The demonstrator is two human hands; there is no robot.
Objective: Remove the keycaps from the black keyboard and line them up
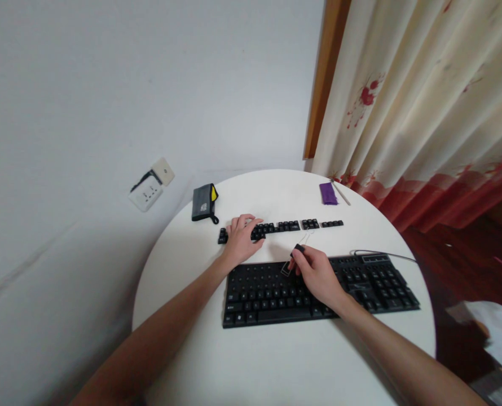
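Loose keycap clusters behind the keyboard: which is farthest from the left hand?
The rightmost cluster, the short run nearest the purple cloth. The left hand rests at the row's opposite end.

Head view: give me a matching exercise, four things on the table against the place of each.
Things:
1. puller
2. keycaps
3. pouch
4. cloth

Places:
A. far side of the table, beside the curtain
B. in the right hand
C. in a row, its left end under the left hand
D. table's far left edge, nearest the socket

Pairs: 1-B, 2-C, 3-D, 4-A
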